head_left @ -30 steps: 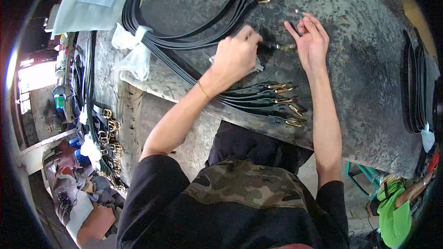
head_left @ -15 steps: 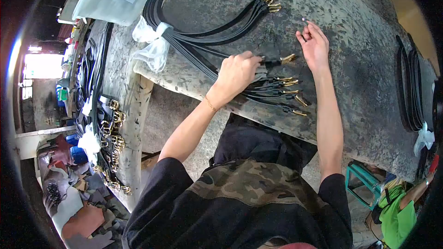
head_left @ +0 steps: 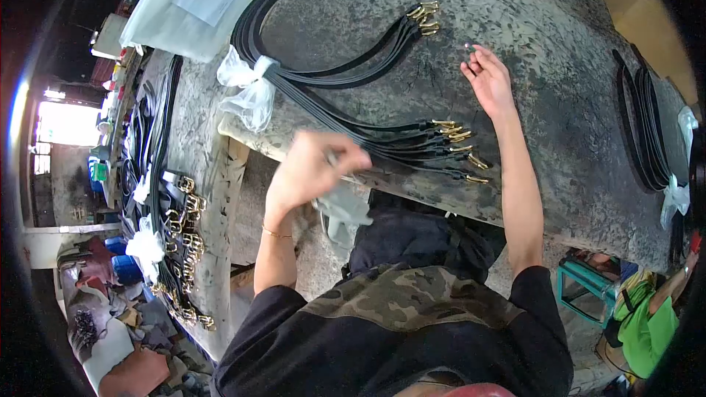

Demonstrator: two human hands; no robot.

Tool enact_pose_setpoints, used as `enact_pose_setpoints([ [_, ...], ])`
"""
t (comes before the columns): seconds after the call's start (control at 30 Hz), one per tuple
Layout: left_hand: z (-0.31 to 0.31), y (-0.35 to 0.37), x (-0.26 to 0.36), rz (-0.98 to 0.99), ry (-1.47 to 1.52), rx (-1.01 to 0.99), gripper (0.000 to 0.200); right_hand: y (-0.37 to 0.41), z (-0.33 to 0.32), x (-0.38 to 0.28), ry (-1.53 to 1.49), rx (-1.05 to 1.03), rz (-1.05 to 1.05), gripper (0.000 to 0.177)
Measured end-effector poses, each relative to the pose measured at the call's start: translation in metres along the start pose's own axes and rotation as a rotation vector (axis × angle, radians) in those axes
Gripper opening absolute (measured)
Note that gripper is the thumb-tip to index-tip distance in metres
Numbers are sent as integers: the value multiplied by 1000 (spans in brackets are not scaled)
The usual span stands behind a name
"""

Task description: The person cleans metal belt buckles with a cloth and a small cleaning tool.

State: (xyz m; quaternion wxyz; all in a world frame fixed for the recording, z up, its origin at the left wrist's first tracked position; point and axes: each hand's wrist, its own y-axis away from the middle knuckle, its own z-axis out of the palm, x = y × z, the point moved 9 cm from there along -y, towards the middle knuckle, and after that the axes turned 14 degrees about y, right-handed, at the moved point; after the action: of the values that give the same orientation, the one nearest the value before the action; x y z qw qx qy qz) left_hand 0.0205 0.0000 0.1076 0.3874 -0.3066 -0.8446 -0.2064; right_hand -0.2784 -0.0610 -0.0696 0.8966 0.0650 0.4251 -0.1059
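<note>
My left hand (head_left: 312, 169) is raised off the table's near edge, blurred, with its fingers curled. A limp grey cloth (head_left: 343, 215) hangs just below it and seems held in the hand; the grip itself is smeared. Over the table, my right hand (head_left: 491, 84) is half closed, palm up, with a small shiny-tipped thing (head_left: 468, 46) at its fingertips, too small to name. Between the hands lies a bundle of black belts (head_left: 316, 106), tied with white plastic (head_left: 250, 92). Its gold buckle ends (head_left: 460, 134) are fanned out, and another cluster of buckles (head_left: 424, 18) lies farther back.
A labelled plastic bag (head_left: 198, 11) lies at the table's (head_left: 566, 132) back left. More black belts (head_left: 643, 129) are at right. Buckled belts (head_left: 180, 228) hang at left, near leather scraps (head_left: 132, 353). A person in green (head_left: 647, 331) is at lower right, beside a green stool (head_left: 581, 290).
My left hand has pulled back from the belts toward my body, and the grey cloth now hangs beneath it. The belt that stood apart under it now lies with the fanned-out ends.
</note>
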Motion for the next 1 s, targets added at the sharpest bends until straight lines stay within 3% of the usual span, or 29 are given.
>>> enact_pose_setpoints([
  [0.03, -26, 5, -4, -18, 213, 286, 18, 0, -2, 1, 4, 27, 8, 18],
  [0.07, -46, 3, -11, -7, 239, 580, 16, 1, -3, 3, 1, 30, 11, 18],
  [0.13, -58, -11, -30, 20, 549, 872, 14, 0, -1, 1, 2, -9, -26, 18],
  [0.2, -32, -40, -12, 146, 660, 832, 18, 1, -2, 0, 24, 10, -35, 19],
  [0.27, 18, -71, -9, 283, 249, 624, 29, 3, -14, 0, 52, 144, -6, 20],
  [0.3, 55, -84, -16, 335, 172, 376, 32, 5, -17, -5, 116, 158, -67, 20],
  [0.33, 92, -86, -15, 388, 84, 119, 34, 5, -18, -1, -21, 97, -23, 19],
  [0.4, 110, -74, -6, 395, -79, 117, 38, 8, -17, -5, -107, 105, -39, 18],
  [0.53, 114, -79, -10, 392, -55, 4, 41, 8, -12, -6, -123, 48, -51, 19],
  [0.73, 105, -87, -11, 358, 9, 62, 36, 7, -6, -8, -110, 17, -33, 16],
  [0.83, 89, -87, -56, 152, 360, 231, 20, 11, 2, -9, -74, -45, -53, 15],
  [0.87, 78, -79, -50, 88, 479, 303, 22, 15, 2, -8, -82, -38, -60, 15],
  [0.93, 75, -76, -97, 44, 866, 469, 30, 16, 7, -14, -10, -38, -67, 14],
  [1.0, 73, -70, -94, 50, 957, 504, 39, 15, 8, -16, -36, -72, -81, 14],
])
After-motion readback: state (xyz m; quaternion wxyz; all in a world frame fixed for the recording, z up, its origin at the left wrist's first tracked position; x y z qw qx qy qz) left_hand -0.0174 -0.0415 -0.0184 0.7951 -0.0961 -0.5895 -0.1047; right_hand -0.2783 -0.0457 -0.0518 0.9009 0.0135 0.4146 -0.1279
